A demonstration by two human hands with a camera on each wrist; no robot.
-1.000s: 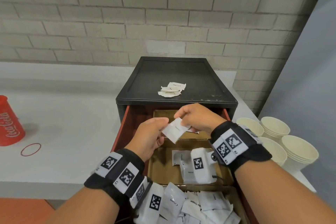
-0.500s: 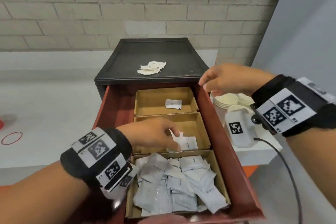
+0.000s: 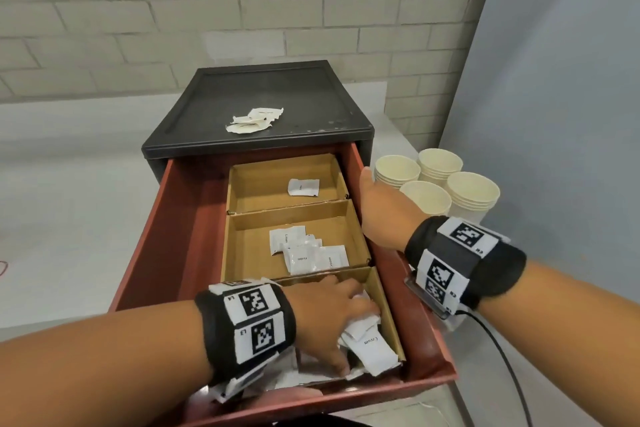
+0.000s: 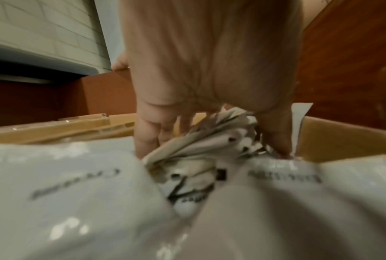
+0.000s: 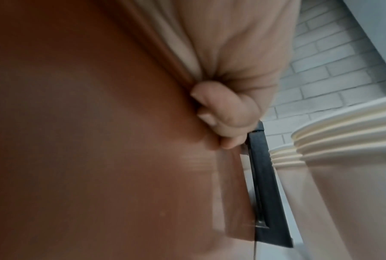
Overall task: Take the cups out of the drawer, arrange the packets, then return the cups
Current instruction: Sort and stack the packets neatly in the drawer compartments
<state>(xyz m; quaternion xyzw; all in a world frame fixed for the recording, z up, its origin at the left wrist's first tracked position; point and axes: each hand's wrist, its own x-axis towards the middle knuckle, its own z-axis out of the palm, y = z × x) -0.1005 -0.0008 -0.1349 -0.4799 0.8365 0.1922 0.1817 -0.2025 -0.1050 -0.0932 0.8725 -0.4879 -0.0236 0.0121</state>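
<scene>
Packets (image 3: pixel 367 345) are lying heaped in the cardboard compartment under the left hand (image 3: pixel 332 317), whose fingers are curling round a crumpled bunch of them, as the left wrist view is showing. The right hand (image 3: pixel 377 208) is gripping the right wall of the red drawer (image 3: pixel 166 239), its fingers folding over the rim. Cups (image 3: pixel 436 184) are standing in four stacks just beyond the right hand, outside the drawer, so the first step is looking done. Sorting is seemingly under way: a few packets are lying in the middle compartment (image 3: pixel 311 253) ahead of the left hand and one in the far compartment (image 3: pixel 303 186), while most are waiting unsorted; returning the cups is left. Supporting everything is a pale counter (image 3: pixel 69 184), with a black cabinet (image 3: pixel 256 104) and a brick wall beyond both hands.
</scene>
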